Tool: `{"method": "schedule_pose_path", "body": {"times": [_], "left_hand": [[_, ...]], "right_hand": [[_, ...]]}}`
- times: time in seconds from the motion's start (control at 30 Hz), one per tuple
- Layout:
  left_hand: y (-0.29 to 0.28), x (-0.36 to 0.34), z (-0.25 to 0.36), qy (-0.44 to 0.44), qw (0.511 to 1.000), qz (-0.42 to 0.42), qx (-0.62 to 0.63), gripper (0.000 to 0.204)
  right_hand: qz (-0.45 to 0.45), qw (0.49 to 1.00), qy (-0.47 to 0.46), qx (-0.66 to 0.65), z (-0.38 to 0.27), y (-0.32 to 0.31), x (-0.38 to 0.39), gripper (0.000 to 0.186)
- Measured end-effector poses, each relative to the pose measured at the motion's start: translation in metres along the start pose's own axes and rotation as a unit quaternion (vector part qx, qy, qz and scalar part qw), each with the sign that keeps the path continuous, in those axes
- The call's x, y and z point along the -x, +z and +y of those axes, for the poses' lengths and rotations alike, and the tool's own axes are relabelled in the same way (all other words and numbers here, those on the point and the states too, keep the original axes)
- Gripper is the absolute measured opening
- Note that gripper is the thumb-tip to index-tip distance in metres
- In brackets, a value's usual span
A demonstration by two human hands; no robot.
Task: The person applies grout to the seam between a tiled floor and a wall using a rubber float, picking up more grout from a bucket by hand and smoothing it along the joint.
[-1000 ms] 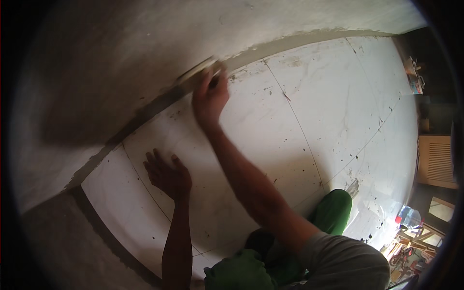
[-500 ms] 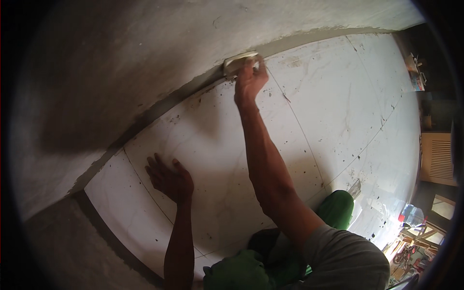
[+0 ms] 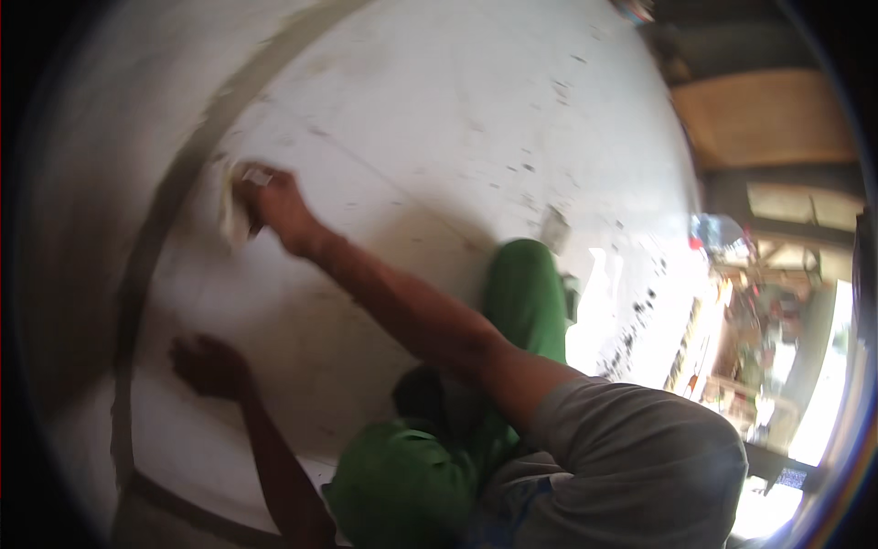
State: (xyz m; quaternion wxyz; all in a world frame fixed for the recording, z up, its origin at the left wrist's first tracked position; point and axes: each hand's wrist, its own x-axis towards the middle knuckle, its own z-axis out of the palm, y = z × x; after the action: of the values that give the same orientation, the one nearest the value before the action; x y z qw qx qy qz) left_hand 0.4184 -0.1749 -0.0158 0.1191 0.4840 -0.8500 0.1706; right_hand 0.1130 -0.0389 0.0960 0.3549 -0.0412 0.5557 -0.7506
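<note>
My right hand (image 3: 282,206) is closed round a pale, flat, rectangular pad (image 3: 231,209), blurred by motion. The pad is over the white tiled floor (image 3: 421,119), close to the grey strip (image 3: 165,215) along the foot of the wall. Lower down, my left hand (image 3: 212,366) hovers over or rests on the tiles; blur hides which. Its fingers look loosely apart, and nothing shows in them.
The rough grey wall (image 3: 78,238) rises on the left. My green-clad knee (image 3: 526,288) is bent in the middle. Dark crumbs (image 3: 631,320) dot the tiles. A clear bottle (image 3: 720,233) with a red cap stands at the right, near wooden furniture (image 3: 768,119).
The view has turned, so the wall strip stands steeper at the left. My right hand has brought the pad off the strip, onto or over the tiles. My left hand's spread fingers have drawn in somewhat.
</note>
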Motion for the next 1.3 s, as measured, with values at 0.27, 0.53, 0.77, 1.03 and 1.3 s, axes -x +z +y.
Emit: {"method": "schedule_pose_path", "body": {"times": [0.27,0.53,0.77,1.03,1.3], "left_hand": [[0.060,0.051,0.021,0.077,0.997,-0.009,0.026,0.057],[-0.070,0.146,-0.002,0.067,0.870,-0.323,0.366,0.050],[-0.312,0.230,-0.044,-0.061,0.569,-0.463,0.677,0.052],[-0.354,0.267,-0.254,-0.103,0.938,-0.061,0.325,0.025],[-0.405,0.354,-0.419,-0.378,0.896,0.092,0.213,0.040]], "right_hand": [[-0.005,0.867,-0.202,0.456,-0.038,-0.205,0.268,0.038],[0.043,0.945,-0.047,-0.319,-0.004,-0.252,0.333,0.050],[0.062,0.992,-0.018,0.107,-0.024,-0.280,0.322,0.049],[0.031,0.913,-0.146,0.380,-0.042,-0.269,0.338,0.027],[0.086,0.976,0.061,-0.188,-0.045,-0.233,0.334,0.024]]}}
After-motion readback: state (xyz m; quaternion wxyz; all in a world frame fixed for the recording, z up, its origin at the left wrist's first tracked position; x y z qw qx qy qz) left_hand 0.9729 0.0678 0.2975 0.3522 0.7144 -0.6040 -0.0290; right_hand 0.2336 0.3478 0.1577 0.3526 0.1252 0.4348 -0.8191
